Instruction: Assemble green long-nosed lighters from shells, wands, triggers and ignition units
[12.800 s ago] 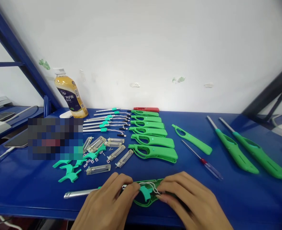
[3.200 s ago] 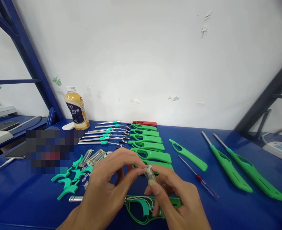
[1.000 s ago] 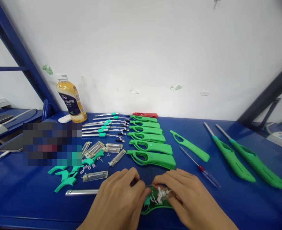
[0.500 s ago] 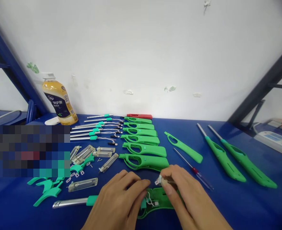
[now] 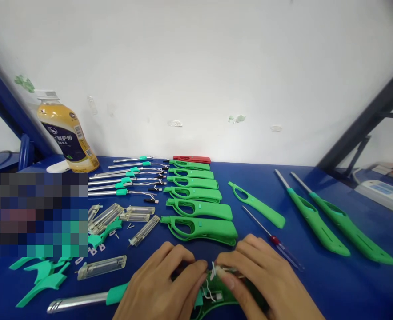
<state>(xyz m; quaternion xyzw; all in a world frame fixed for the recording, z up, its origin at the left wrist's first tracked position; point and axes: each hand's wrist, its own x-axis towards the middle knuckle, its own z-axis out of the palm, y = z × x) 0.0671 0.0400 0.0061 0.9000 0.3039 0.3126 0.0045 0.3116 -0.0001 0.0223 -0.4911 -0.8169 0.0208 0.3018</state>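
Observation:
In front of me lies an open green lighter casing [image 5: 228,298]; my hands cover much of it. A metal lighter tube [image 5: 78,302] with a teal collar runs left from it, and white wires [image 5: 209,289] curl inside the casing. My left hand [image 5: 166,280] is closed on the casing near the collar, thumb and fingers pressed together. My right hand [image 5: 259,271] pinches a clear fuel tank [image 5: 231,269] over the casing; its white tip [image 5: 213,269] points toward my left fingertips. Most of the tank is hidden by the fingers.
Several green casings [image 5: 203,229] and wired tubes [image 5: 108,192] lie in rows behind. Clear tanks [image 5: 101,267] and teal triggers [image 5: 43,284] are on the left, beside a bottle [image 5: 68,138]. A screwdriver [image 5: 276,242] and two assembled lighters [image 5: 316,226] lie right.
The right hand has moved the fuel tank left and down, closer to the left fingertips and the casing. The view has shifted slightly.

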